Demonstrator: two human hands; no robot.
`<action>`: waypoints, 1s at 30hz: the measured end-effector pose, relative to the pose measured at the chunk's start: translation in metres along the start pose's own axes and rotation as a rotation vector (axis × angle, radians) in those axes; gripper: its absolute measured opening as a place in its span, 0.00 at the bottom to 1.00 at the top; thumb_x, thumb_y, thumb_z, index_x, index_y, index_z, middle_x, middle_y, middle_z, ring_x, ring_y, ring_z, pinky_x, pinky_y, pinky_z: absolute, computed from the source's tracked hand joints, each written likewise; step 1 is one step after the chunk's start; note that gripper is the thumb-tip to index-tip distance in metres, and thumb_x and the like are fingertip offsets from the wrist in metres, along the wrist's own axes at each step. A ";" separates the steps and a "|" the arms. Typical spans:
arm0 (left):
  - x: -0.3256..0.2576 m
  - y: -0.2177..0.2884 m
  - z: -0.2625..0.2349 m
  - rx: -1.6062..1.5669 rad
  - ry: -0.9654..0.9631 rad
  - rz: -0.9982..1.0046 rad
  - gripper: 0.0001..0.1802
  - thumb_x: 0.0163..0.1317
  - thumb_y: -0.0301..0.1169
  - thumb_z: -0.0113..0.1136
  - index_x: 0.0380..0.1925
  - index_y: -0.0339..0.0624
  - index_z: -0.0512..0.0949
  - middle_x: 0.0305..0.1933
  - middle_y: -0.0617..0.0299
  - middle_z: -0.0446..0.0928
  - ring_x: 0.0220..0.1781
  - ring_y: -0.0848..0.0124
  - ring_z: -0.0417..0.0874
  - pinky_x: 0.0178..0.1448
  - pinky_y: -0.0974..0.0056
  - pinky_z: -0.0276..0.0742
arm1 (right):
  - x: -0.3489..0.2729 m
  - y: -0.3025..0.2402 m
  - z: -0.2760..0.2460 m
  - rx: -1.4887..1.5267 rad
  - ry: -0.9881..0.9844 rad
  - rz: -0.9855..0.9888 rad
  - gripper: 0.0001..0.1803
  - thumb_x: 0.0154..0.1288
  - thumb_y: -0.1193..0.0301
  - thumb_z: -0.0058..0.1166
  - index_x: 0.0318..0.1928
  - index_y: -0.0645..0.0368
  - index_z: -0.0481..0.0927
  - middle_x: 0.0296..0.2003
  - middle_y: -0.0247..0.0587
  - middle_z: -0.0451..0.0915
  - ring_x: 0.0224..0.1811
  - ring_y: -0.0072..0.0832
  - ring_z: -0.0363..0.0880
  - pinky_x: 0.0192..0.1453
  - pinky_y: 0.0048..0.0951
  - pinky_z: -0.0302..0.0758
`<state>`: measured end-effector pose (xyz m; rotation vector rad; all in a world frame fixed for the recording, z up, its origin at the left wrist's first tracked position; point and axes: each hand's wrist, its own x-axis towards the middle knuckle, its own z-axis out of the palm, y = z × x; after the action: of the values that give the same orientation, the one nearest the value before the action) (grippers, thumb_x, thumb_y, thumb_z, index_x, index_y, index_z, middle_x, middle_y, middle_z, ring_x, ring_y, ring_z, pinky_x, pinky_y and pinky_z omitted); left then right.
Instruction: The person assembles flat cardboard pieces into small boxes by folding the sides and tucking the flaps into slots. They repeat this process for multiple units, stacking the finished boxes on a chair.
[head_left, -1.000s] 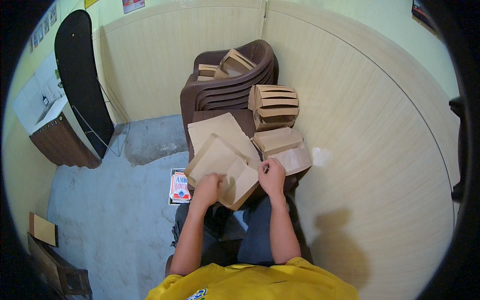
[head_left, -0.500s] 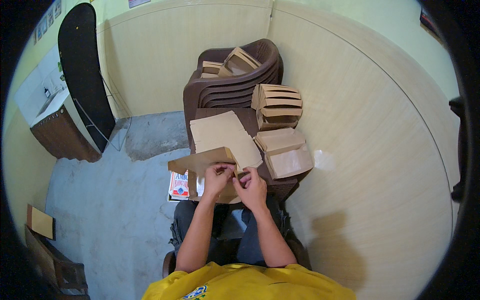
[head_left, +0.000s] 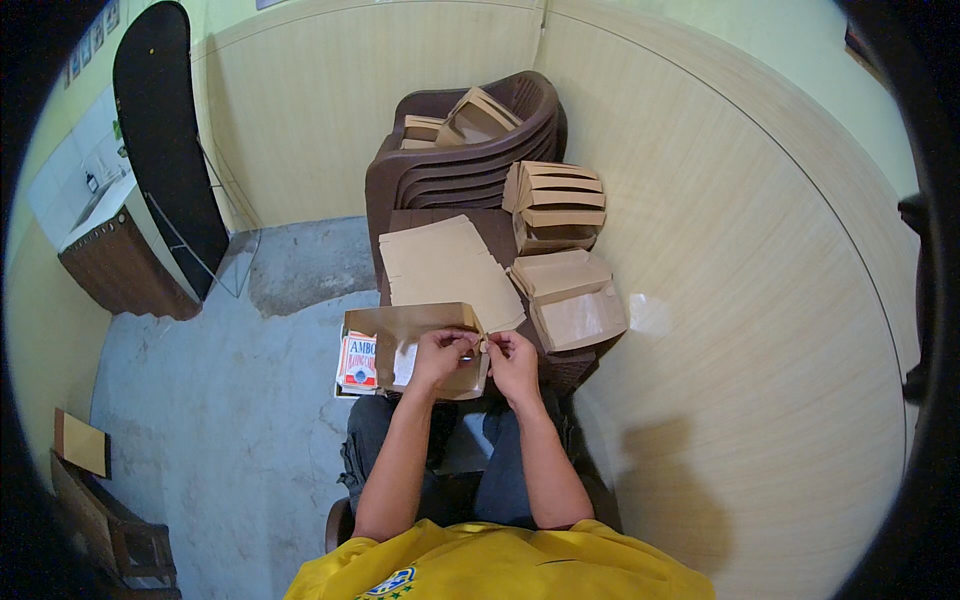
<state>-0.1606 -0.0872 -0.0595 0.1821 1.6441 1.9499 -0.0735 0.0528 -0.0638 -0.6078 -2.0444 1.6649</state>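
left hand (head_left: 437,352): fingers pinched on the right end of the brown paper box blank (head_left: 415,345), thumb on top.
right hand (head_left: 513,357): fingertips pressed together on the same corner flap, touching the left hand.
blank position: held in the air over the knees, just in front of the brown plastic stool (head_left: 560,370); long side runs left-right, half folded.
handling: thin card, judged light and floppy; creases easily, would tear at the tabs. Best held at the fold lines or corners, not mid-panel.
nearby: flat blank stack (head_left: 445,265) on the stool just beyond, folded boxes (head_left: 572,300) beside it on the right, more boxes (head_left: 555,200) and stacked chairs (head_left: 470,165) behind.
floor: printed carton (head_left: 358,362) under the blank's left end.
room: wall (head_left: 760,330) close on the right, stool edge ahead; open floor (head_left: 220,400) to the left.
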 end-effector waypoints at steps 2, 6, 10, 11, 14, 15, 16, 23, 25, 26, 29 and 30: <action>-0.001 0.000 0.003 0.084 0.009 0.089 0.07 0.71 0.25 0.70 0.46 0.36 0.91 0.43 0.60 0.90 0.43 0.72 0.90 0.44 0.64 0.91 | -0.002 -0.004 0.002 0.116 0.029 0.113 0.11 0.75 0.79 0.63 0.54 0.68 0.83 0.39 0.41 0.87 0.32 0.21 0.83 0.27 0.24 0.79; -0.002 0.003 0.006 0.080 0.015 0.073 0.07 0.71 0.23 0.69 0.45 0.34 0.91 0.42 0.59 0.91 0.43 0.72 0.90 0.45 0.64 0.91 | -0.009 -0.015 0.002 0.359 0.082 0.131 0.20 0.73 0.81 0.63 0.63 0.65 0.77 0.38 0.40 0.87 0.31 0.21 0.82 0.27 0.23 0.78; -0.002 0.003 0.009 0.059 0.002 0.072 0.08 0.71 0.21 0.69 0.47 0.33 0.90 0.44 0.57 0.91 0.44 0.70 0.91 0.47 0.62 0.93 | -0.010 -0.019 0.004 0.301 0.101 0.115 0.23 0.73 0.82 0.63 0.65 0.65 0.75 0.36 0.40 0.87 0.31 0.21 0.82 0.28 0.23 0.78; -0.002 0.002 0.010 0.008 -0.008 0.075 0.08 0.71 0.20 0.69 0.48 0.32 0.89 0.45 0.56 0.90 0.45 0.70 0.91 0.47 0.62 0.93 | -0.009 -0.019 0.004 0.275 0.101 0.131 0.22 0.73 0.82 0.63 0.65 0.65 0.76 0.36 0.40 0.86 0.31 0.21 0.83 0.28 0.23 0.78; 0.001 0.000 0.011 -0.121 -0.033 0.044 0.11 0.71 0.19 0.68 0.52 0.32 0.87 0.47 0.54 0.90 0.47 0.67 0.91 0.48 0.60 0.94 | -0.007 -0.016 0.004 0.213 0.096 0.103 0.24 0.70 0.82 0.65 0.64 0.64 0.76 0.35 0.40 0.86 0.31 0.23 0.85 0.28 0.26 0.83; 0.002 -0.001 0.011 -0.168 -0.024 -0.006 0.13 0.71 0.18 0.67 0.54 0.32 0.87 0.48 0.53 0.90 0.47 0.67 0.91 0.48 0.60 0.94 | -0.007 -0.015 0.004 0.221 0.088 0.064 0.24 0.70 0.82 0.65 0.64 0.64 0.76 0.35 0.40 0.86 0.31 0.23 0.85 0.28 0.26 0.83; 0.003 -0.001 0.011 -0.172 -0.037 0.001 0.13 0.71 0.19 0.67 0.54 0.33 0.86 0.48 0.54 0.90 0.48 0.66 0.91 0.48 0.60 0.93 | -0.007 -0.014 0.003 0.225 0.086 0.063 0.24 0.70 0.82 0.65 0.64 0.64 0.76 0.35 0.40 0.86 0.31 0.24 0.85 0.28 0.26 0.83; 0.007 -0.003 0.011 -0.276 -0.044 -0.130 0.12 0.72 0.21 0.67 0.53 0.37 0.86 0.49 0.57 0.89 0.49 0.68 0.89 0.49 0.61 0.90 | -0.008 -0.016 0.002 0.297 0.101 0.112 0.22 0.72 0.84 0.60 0.64 0.65 0.73 0.35 0.41 0.86 0.29 0.22 0.82 0.31 0.24 0.78; 0.007 -0.005 0.010 -0.286 -0.059 -0.146 0.11 0.72 0.22 0.67 0.53 0.38 0.86 0.48 0.59 0.88 0.49 0.69 0.88 0.50 0.61 0.90 | -0.008 -0.016 0.003 0.258 0.100 0.090 0.23 0.72 0.84 0.61 0.64 0.64 0.73 0.35 0.42 0.86 0.29 0.22 0.82 0.30 0.24 0.78; 0.007 -0.005 0.009 -0.285 -0.060 -0.157 0.11 0.72 0.22 0.67 0.53 0.38 0.87 0.48 0.60 0.88 0.49 0.69 0.88 0.51 0.61 0.89 | -0.008 -0.015 0.003 0.246 0.105 0.115 0.23 0.71 0.84 0.61 0.64 0.64 0.73 0.35 0.42 0.86 0.29 0.22 0.82 0.30 0.24 0.78; 0.007 -0.006 0.008 -0.313 -0.078 -0.165 0.11 0.73 0.23 0.67 0.53 0.39 0.87 0.47 0.62 0.87 0.50 0.70 0.87 0.52 0.61 0.89 | -0.006 -0.012 0.003 0.239 0.151 0.095 0.23 0.70 0.85 0.62 0.63 0.64 0.73 0.35 0.42 0.86 0.28 0.23 0.82 0.29 0.24 0.77; 0.007 -0.006 0.007 -0.325 -0.070 -0.186 0.10 0.73 0.24 0.67 0.53 0.39 0.87 0.47 0.63 0.87 0.50 0.70 0.87 0.52 0.61 0.89 | -0.005 -0.011 0.003 0.235 0.142 0.074 0.23 0.70 0.84 0.62 0.63 0.64 0.73 0.36 0.43 0.86 0.28 0.24 0.83 0.28 0.26 0.79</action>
<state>-0.1611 -0.0768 -0.0656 -0.0282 1.2317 2.0085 -0.0721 0.0452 -0.0542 -0.7051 -1.7152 1.8159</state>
